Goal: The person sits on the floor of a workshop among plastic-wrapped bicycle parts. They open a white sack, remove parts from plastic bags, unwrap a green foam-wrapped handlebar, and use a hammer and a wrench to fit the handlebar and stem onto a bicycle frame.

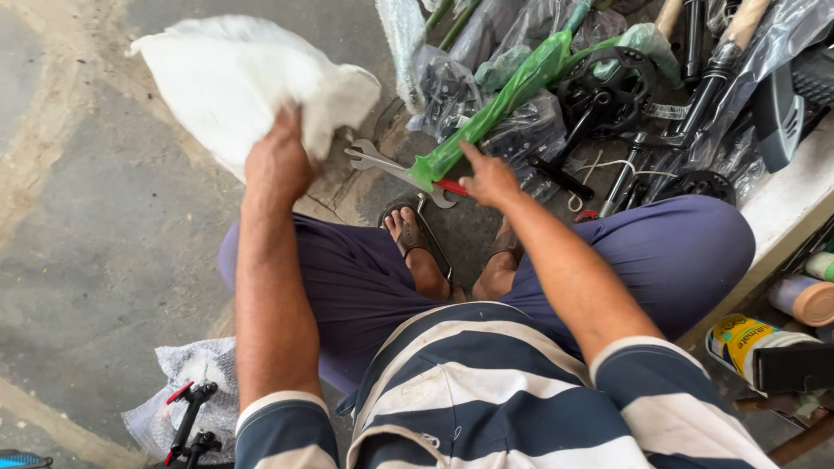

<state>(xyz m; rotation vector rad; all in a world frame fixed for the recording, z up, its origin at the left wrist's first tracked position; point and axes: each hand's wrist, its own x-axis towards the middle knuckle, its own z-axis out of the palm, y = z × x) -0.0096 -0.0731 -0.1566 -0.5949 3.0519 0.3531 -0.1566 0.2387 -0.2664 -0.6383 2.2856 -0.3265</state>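
Where the head view looks down: bare concrete floor [104,260], grey, stained, with pale cracks and patched seams running across it. Seated low, knees spread in purple trousers, feet in sandals [415,239] on the floor between the knees; striped navy-and-white shirt at bottom edge.

Left hand [276,165] raised out ahead, fingers clamped on a bunched white cloth sack [234,78] held off the floor, sack spreading up and left of the hand.

Right hand [491,180] reaching forward, loosely curled, index finger out, touching the lower end of a long part wrapped in green plastic [495,108]; red end [452,187] showing just below the wrap. Whether that hand actually grips, cannot tell.

Two silver open-end wrenches [382,161] lying on the floor between the hands, just beyond the toes.

Upper right: heap of bicycle parts in clear plastic bags, among them a black chainring with crank [604,87], black forks and tubes [704,95], a white cord.

Right edge: pale ledge [795,195], below it a shelf with a yellow-and-white tin [738,340] and a purple tube with tan cap [804,300].

Lower left: black clamp piece with red lever [191,417] on bubble wrap [165,382].
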